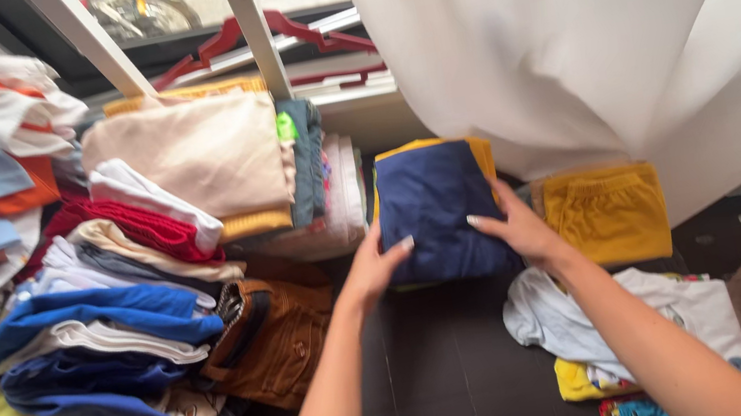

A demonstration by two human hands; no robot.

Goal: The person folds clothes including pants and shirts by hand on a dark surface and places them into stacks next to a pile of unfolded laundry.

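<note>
Your left hand (371,267) rests against the left edge of the folded navy garment (437,211), fingers extended and spread open along its near-left side. Your right hand (518,228) lies flat on the garment's right edge, fingers also extended, pressing rather than clasping. Neither hand is closed around the cloth.

The navy garment sits on top of a folded yellow piece (480,150), of which only the far and right rims show. This small stack stands on the dark floor (439,368), at the centre of the scene, just near the white curtain (602,25).

To the right, just beside your right hand, lies a folded mustard-yellow garment (607,215). Nearer to you, under your right forearm, a white garment (563,321) lies crumpled.

To the left, a brown garment (272,342) lies near your left forearm. Beyond it, a loose heap holds a blue garment (95,312), a red one (140,223) and a large cream folded piece (198,152). A red hanger (299,33) lies at the far window frame.
</note>
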